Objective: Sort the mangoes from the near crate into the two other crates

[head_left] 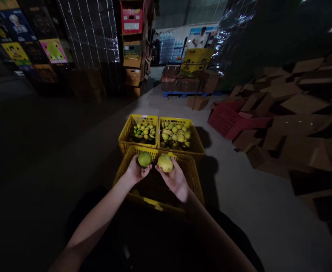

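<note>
My left hand [137,170] is closed around a green lemon [145,159], its fingers curled beneath and behind the fruit. A paler yellow lemon [165,163] rests in the grip of my right hand [175,178], with fingers on both sides. Both fruits are held side by side, slightly apart, over the near yellow crate [196,181]. That crate's inside is dark, and my hands hide part of it. Behind it on the left, a yellow crate [123,136] holds mixed green and yellow lemons [145,131]. The crate on the right [197,140] contains mostly yellow lemons [180,135].
Flattened and open cardboard boxes [302,109] are heaped at the right, beside a tipped red crate [228,119]. Stacked cartons [132,53] and a loaded blue pallet [177,94] stand behind. Grey concrete floor [239,189] surrounds the crates.
</note>
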Motion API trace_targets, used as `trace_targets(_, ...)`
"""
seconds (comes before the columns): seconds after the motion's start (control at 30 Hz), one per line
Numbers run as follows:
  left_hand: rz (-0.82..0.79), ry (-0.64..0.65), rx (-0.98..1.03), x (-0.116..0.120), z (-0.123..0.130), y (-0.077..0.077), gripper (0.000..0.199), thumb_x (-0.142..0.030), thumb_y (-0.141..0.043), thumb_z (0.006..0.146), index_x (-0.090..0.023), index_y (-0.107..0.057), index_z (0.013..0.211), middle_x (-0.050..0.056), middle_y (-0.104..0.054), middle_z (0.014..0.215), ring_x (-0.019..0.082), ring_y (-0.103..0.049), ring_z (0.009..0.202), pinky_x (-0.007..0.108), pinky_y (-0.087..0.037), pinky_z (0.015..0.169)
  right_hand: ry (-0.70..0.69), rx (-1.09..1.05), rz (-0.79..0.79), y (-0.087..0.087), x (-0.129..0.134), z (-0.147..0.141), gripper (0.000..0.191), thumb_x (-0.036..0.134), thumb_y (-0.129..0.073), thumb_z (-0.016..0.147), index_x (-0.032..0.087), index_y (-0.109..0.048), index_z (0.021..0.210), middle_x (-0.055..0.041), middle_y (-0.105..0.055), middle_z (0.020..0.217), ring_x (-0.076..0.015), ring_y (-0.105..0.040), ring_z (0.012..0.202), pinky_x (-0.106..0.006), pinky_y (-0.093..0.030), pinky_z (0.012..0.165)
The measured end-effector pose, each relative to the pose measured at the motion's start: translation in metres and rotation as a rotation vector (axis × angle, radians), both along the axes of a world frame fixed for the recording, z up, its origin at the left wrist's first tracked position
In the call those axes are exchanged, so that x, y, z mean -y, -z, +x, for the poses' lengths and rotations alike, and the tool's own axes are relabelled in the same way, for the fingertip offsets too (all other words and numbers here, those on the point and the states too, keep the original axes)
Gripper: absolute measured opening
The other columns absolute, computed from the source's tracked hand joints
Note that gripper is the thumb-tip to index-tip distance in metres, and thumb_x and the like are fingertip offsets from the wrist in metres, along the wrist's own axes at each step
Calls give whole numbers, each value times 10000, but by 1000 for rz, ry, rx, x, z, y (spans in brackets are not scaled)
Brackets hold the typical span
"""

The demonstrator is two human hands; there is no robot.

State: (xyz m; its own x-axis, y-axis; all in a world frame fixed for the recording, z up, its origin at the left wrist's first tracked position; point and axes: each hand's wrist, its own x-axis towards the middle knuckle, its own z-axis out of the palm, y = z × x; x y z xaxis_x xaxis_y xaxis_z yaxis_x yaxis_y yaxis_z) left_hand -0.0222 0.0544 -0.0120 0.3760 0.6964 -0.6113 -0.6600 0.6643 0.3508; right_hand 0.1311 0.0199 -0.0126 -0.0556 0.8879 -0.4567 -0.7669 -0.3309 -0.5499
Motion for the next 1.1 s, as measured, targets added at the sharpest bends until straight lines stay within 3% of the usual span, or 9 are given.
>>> trace_targets(0.1,149,16,-73,1,-1,-2,358,-437,-505,880,-111,-570,1014,85,-625,766,130,-623,596,194,-547,523,-29,56,80,1,2,0,111,289,-587,836,205,-614,903,-19,-711,770,-162,-681,720,-274,-577,618)
trace_targets(0.17,319,26,-136,3,-2,-4,323,-342,-643,813,-178,-564,1080,78,-652,910,148,-657,700,254,-579,632,-5,133,172,3,4,1,194,245,-693,737,234,-595,904,4,-701,847,-161,-667,761,-287,-564,630)
trace_targets(0.27,554,39,-255,8,-5,-8,502,-172,-773,672,-263,-563,1119,35,-637,1018,159,-654,826,317,-573,761,126,342,323,7,3,4,386,195,-792,598,257,-570,907,38,-663,917,-152,-628,817,-287,-538,663)
trace_targets(0.43,732,-62,-397,16,-5,-14,571,-43,-819,510,-200,-613,1019,-7,-632,902,131,-607,862,260,-475,893,287,661,545,10,0,7,557,113,-822,487,245,-567,964,18,-628,990,-148,-578,896,-256,-482,767)
trace_targets(0.57,874,-138,-453,19,-4,-21,706,14,-834,401,-203,-620,1038,2,-624,1030,155,-569,1007,218,-394,956,260,731,609,9,3,7,663,106,-819,469,275,-499,1025,20,-606,1000,-158,-580,863,-273,-481,756)
trace_targets(0.7,1061,-123,-550,20,-6,-23,646,-20,-841,423,-207,-643,1009,14,-604,1088,187,-538,1080,232,-359,995,241,838,667,8,6,6,656,154,-829,499,269,-475,1040,-12,-569,1079,-185,-559,985,-316,-449,879)
trace_targets(0.9,997,-61,-522,21,-5,-24,615,-15,-845,406,-192,-667,968,33,-636,1072,226,-503,1171,254,-327,1038,269,856,696,6,6,6,627,145,-832,482,256,-510,1008,-18,-562,1047,-204,-543,1004,-340,-441,900)
trace_targets(1.1,957,-97,-498,21,-7,-26,676,-3,-861,352,-201,-628,955,18,-628,1022,204,-525,1143,265,-352,1037,230,649,641,1,12,9,588,89,-806,495,287,-567,994,26,-625,1045,-150,-590,912,-261,-486,769)
